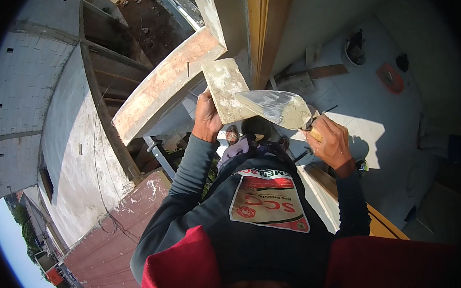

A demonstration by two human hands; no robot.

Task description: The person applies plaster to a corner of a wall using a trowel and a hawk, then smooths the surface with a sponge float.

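Observation:
My left hand [206, 119] is closed around the edge of a flat rectangular mortar board [226, 89], whose pale face is smeared with mortar. In my right hand [331, 141] is the wooden handle of a pointing trowel [267, 101]. Its metal blade reaches left, the tip over the right side of the board; whether they touch I cannot tell. A lump of wet grey mortar [296, 112] sits on the blade near the handle. Just left of the board runs a curved concrete ledge [165, 84] with a reddish top.
A yellow wooden frame [258, 35] rises behind the board. Indoors at the right, a bucket [354, 52], a board strip [327, 71] and a red dish-like item [390, 78] rest on the tiled floor. Outside at the left lie a drop, a maroon roof [124, 238] and a loose cable [110, 225].

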